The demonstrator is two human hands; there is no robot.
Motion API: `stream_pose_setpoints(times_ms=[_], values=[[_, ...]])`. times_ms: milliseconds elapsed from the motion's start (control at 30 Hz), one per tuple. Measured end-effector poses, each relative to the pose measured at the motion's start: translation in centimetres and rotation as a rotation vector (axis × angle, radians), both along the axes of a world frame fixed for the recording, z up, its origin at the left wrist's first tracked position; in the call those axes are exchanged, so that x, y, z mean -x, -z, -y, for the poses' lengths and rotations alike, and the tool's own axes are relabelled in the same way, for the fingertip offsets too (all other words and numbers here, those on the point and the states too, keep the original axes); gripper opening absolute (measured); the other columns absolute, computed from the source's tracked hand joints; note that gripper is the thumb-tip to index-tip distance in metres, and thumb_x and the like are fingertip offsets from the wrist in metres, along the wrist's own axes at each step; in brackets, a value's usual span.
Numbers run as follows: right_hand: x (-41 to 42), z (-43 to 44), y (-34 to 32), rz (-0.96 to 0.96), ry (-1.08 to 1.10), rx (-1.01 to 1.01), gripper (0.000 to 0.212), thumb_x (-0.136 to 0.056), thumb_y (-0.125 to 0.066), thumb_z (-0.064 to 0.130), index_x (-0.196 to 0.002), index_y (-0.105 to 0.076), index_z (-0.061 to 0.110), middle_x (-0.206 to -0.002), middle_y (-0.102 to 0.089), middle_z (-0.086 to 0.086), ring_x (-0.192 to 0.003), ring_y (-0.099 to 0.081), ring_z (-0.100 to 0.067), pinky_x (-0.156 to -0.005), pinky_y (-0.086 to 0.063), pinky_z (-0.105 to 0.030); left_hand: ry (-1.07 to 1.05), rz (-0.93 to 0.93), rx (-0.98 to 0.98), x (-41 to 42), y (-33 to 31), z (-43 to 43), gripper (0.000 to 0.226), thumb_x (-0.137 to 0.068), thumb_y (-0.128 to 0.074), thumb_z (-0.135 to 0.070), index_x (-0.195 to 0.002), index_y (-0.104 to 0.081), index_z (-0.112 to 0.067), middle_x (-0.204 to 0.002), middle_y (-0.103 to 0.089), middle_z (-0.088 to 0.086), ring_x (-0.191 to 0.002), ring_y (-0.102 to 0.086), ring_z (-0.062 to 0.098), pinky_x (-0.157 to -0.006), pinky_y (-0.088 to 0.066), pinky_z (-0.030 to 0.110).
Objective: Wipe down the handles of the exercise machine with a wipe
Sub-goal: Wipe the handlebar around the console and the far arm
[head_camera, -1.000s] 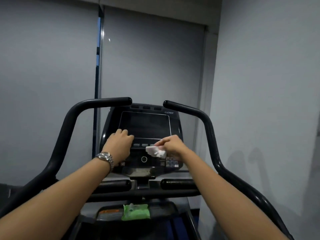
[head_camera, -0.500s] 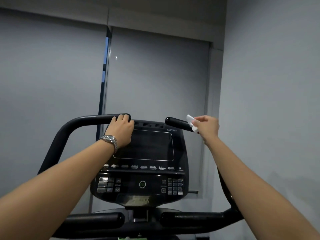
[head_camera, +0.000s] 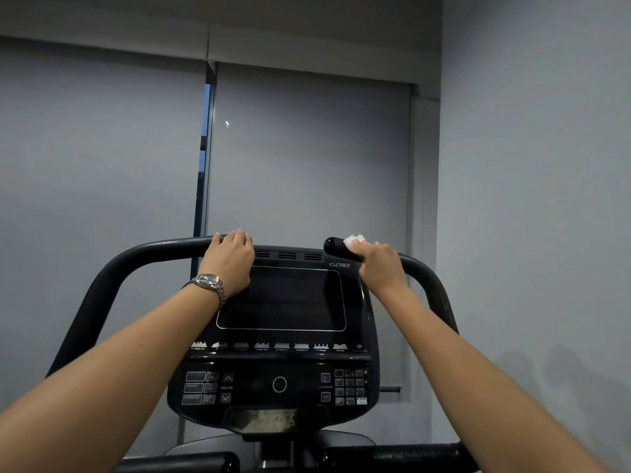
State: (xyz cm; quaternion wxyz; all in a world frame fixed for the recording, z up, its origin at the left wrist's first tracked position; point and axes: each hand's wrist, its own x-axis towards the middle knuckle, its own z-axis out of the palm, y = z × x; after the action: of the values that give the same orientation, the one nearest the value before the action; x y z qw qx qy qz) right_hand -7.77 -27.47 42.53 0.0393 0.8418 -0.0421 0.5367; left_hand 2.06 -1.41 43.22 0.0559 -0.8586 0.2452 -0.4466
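At the top right of the machine, the right hand is curled over the right handle, close to that bar's rounded inner end. Its grip is narrow, closed around the bar with the white wipe pinned between fingers and handle. Part of the wipe bunches out past the fingertips, on the upper face of the bar, toward the tip; the rest is hidden under the hand. Beyond the wipe a short stretch of bare black handle shows up to the rounded end.

Across from it the left hand wraps the inner end of the left handle, fingers over the top, its grip closed on the bar alone. A metal watch sits on that wrist. Between the two handles stands the black console, its dark screen just below both hands and a keypad lower down. Grey roller blinds hang behind the machine, and a plain wall runs along the right.
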Motion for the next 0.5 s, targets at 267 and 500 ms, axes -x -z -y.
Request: stream_pose_setpoints(times_ms=[267, 500], values=[[-2.2, -2.4, -0.3, -0.043, -0.070, 0.050, 0.062, -0.075, -0.047, -0.015, -0.127, -0.057, 0.016, -0.124, -0.063, -0.004, -0.090, -0.066, -0.033, -0.075, -0.055, -0.042, 0.023, 0.025, 0.067, 0.0, 0.5, 0.5, 0.047, -0.084, -0.060, -0.024, -0.124, -0.047, -0.003, -0.122, -0.050, 0.011, -0.114, -0.049, 0.024, -0.103, -0.039, 0.033], [-1.8, -1.1, 0.0, 0.064, -0.043, -0.073, 0.059, -0.077, -0.046, -0.014, -0.127, -0.060, 0.015, -0.117, -0.068, -0.009, -0.097, -0.066, -0.034, -0.086, -0.053, -0.045, 0.056, -0.031, 0.118, 1.0, 0.5, 0.5, 0.048, -0.087, -0.059, -0.028, -0.125, -0.046, -0.001, -0.123, -0.048, 0.011, -0.115, -0.048, 0.022, -0.090, -0.047, 0.029]])
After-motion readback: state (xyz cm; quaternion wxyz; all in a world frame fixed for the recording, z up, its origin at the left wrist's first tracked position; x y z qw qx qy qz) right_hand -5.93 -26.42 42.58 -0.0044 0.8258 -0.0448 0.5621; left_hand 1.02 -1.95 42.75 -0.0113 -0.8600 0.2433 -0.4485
